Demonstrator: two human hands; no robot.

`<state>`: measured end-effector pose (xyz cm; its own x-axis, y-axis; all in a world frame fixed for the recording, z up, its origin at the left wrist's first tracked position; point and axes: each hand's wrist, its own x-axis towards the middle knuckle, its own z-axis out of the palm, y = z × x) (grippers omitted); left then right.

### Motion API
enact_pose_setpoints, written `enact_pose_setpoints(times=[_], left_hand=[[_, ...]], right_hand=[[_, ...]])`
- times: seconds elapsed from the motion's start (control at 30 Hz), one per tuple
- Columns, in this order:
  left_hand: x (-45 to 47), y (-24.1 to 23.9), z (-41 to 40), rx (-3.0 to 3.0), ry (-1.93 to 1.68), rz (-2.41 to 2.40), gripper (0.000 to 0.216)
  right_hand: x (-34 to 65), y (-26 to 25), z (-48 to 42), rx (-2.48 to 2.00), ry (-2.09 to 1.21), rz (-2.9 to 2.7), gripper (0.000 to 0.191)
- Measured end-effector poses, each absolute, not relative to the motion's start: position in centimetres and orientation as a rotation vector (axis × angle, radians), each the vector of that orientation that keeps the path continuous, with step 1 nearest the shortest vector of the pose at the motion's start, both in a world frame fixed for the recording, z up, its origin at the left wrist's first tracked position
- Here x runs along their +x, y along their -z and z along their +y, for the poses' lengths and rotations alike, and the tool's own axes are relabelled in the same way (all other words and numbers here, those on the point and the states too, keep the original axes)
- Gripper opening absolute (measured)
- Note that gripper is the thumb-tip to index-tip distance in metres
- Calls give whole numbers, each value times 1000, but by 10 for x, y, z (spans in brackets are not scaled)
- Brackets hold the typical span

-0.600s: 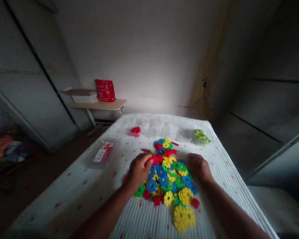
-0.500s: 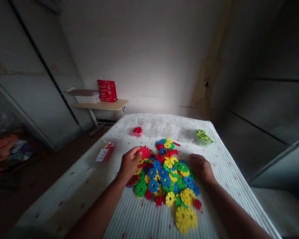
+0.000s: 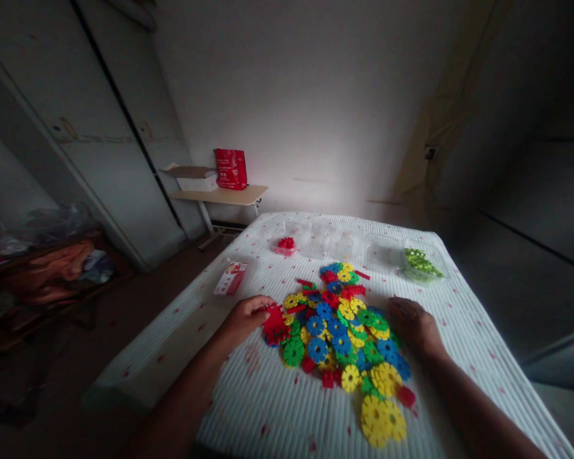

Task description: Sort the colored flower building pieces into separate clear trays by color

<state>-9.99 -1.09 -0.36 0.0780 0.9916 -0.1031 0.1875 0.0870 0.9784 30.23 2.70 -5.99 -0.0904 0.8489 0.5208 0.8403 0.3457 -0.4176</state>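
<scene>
My left hand (image 3: 250,317) pinches a red notched plastic piece (image 3: 273,319) between thumb and fingers, at the left edge of a pile of notched disc pieces. The pile mixes blue discs (image 3: 318,349), yellow discs (image 3: 382,379), green discs (image 3: 293,351) and red pieces, many overlapping. To the right of the pile, my right hand (image 3: 417,328) lies on the cloth with its fingers loosely extended, holding nothing that I can see; its fingertips are partly shadowed.
A clear tub with red pieces (image 3: 286,244) stands at the back left. A clear container with light-green pieces (image 3: 421,264) is at the back right. A labelled pack (image 3: 231,278) lies on the left of the white patterned cloth (image 3: 249,408). Behind, a small table (image 3: 229,195) holds a red bag (image 3: 230,169).
The view has swung left, so everything sits further right. My left hand has drawn the red piece nearer, lower along the pile's left side. My right hand stays beside the pile.
</scene>
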Motion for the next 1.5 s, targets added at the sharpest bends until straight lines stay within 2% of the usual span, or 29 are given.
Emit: enact_pose_setpoints(times=[0.13,0.5,0.8,0.93,1.17,1.5], left_hand=[[-105,7,-23,1454,-789,1302,18],[-91,27,-28,1930,-824,1454,17],[-90,8,-30,1841,-891,1386,14],[-95,1,-26,1599,-969,1343,13],[-97,2,-20,1222,-1098,1198,23],[-81,-15,-13,1383,-1016,1397,31]], right_hand=[[302,56,25,-1482,-27,-1928,41],[302,57,25,-1475,-15,-1959,44],[299,55,24,-1490,-25,-1937,43],[298,53,24,-1483,-21,-1942,42],[298,52,23,-1484,-33,-1957,40],[299,53,24,-1481,-21,-1961,42]])
